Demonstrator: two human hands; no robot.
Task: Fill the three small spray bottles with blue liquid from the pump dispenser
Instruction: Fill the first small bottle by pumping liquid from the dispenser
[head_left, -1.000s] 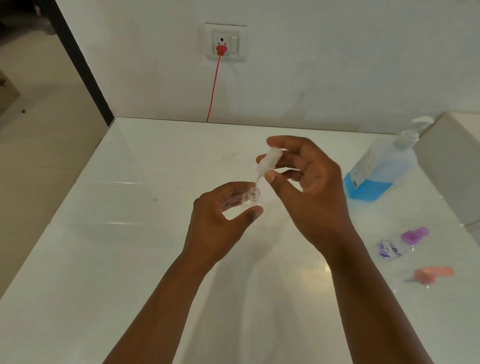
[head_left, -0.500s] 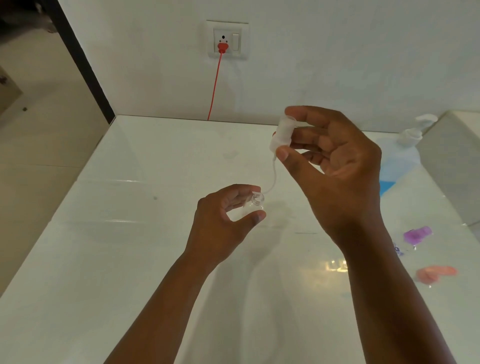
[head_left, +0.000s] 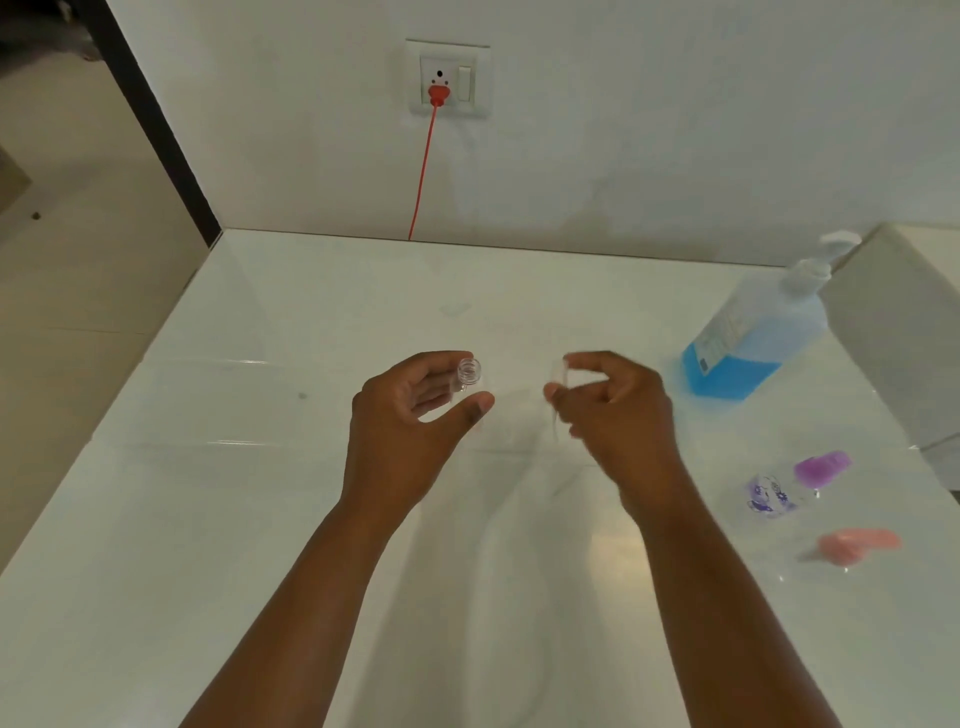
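Fingers of my left hand hold the small clear bottle, neck open and pointing up. My right hand pinches its spray cap. Far right stands the pump dispenser, nearer my right hand.

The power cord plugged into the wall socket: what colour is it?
Red: the cord and its plug both show clearly in the head view.
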